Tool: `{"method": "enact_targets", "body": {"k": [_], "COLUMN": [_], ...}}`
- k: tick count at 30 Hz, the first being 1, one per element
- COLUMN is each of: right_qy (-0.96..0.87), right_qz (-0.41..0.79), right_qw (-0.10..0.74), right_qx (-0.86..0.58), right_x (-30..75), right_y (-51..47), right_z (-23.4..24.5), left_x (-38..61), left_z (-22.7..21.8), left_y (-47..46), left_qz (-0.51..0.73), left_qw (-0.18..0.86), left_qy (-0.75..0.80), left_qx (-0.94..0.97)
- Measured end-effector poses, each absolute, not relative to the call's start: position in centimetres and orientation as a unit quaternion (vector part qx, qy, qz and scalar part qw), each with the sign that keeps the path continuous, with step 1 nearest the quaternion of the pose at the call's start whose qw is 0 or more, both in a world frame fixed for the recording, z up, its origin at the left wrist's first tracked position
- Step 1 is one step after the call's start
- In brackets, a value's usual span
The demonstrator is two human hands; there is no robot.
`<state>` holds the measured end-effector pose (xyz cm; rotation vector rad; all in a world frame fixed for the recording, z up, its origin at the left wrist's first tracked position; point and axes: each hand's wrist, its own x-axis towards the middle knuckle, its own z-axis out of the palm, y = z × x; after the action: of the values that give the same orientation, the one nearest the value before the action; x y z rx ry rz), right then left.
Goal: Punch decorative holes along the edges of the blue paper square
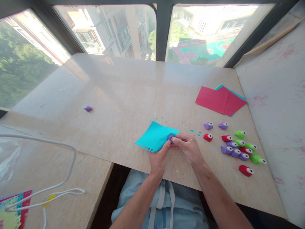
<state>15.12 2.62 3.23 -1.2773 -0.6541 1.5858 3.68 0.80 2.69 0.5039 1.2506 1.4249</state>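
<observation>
A bright blue sheet of paper [156, 135] is held just over the near side of the marble counter, with a row of small punched shapes along its near left edge. My left hand [159, 159] grips the sheet's near edge, its thumb against a small purple craft punch [170, 138]. Fingers closed, my right hand [187, 144] pinches that punch at the paper's right edge. Part of the punch is hidden by my thumbs. Tiny blue paper bits [192, 130] lie on the counter beyond my hands.
Several purple, red and green punches [235, 152] are grouped on the right. Behind them lie red and blue sheets [212, 100]. One purple punch [88, 108] sits alone at left. A white cable [71, 165] and colourful punched papers [16, 210] are at the lower left.
</observation>
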Motion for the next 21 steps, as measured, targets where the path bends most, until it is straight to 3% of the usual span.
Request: {"method": "enact_targets", "body": {"k": [21], "right_qy": [-0.132], "right_qz": [0.710], "right_qw": [0.520], "right_qx": [-0.457], "right_x": [13.9], "right_y": [2.7], "right_z": [3.7], "left_x": [4.0], "left_z": [2.2], "left_y": [0.8], "left_qz": [0.612], "left_qw": [0.539], "left_qy": [0.535], "left_qx": [0.218]}}
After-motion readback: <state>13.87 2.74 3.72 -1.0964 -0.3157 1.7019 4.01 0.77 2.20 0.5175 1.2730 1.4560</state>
